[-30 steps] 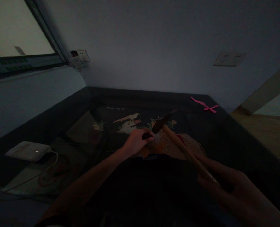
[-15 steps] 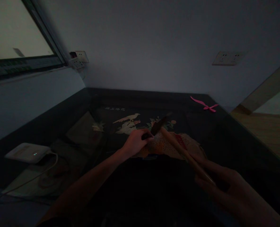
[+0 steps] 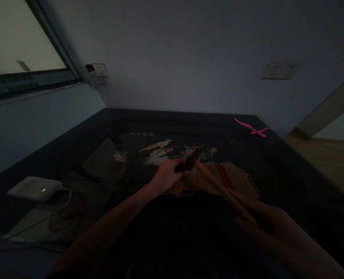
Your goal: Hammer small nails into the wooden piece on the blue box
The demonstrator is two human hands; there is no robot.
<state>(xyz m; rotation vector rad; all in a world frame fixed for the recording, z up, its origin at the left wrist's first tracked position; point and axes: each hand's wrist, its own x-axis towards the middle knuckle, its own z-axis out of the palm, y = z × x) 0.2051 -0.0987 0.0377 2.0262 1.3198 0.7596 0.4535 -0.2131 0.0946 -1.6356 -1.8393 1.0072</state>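
Note:
My right hand (image 3: pixel 272 228) grips the wooden handle of a hammer (image 3: pixel 214 182). The handle slants up and left to a dark head, which is beside my left fingertips. My left hand (image 3: pixel 167 176) is closed in a pinch around a small dark thing (image 3: pixel 180 168), too dim to name. Beneath both hands lies a brownish, speckled flat piece (image 3: pixel 238 176) with a ragged edge and a red band across it. It rests on a dark, glossy table (image 3: pixel 172 122) decorated with a bird and flowers.
A white device (image 3: pixel 34 188) with a small light and a cable (image 3: pixel 69 199) lies at the table's left. Toward the far right corner is a pink ribbon (image 3: pixel 255 131). Walls rise behind and at left, with sockets (image 3: pixel 279 71). The light is very dim.
The hammer head has come down and slightly left, closer to my left fingertips. My right hand has shifted slightly left; my left hand stays nearly in place.

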